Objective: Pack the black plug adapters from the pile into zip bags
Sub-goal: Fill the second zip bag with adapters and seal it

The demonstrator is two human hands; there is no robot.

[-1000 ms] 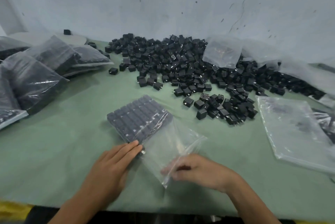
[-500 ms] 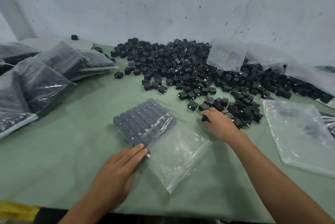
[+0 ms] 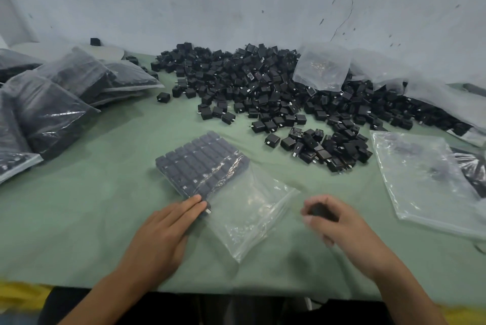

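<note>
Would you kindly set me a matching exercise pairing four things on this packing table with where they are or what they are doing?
Things: 1 left hand; 2 right hand; 3 loose adapter pile; 4 filled bags.
States: A stacked at the table's left; B holds a black adapter; C heaped by the wall; D rests flat on the part-filled zip bag.
Pairs: 1-D; 2-B; 3-C; 4-A.

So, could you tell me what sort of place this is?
Probably a packing bench in a small workshop or factory: a pile of loose black plug adapters on the green-covered table, filled zip bags stacked at the left, one partly filled bag in front.
</note>
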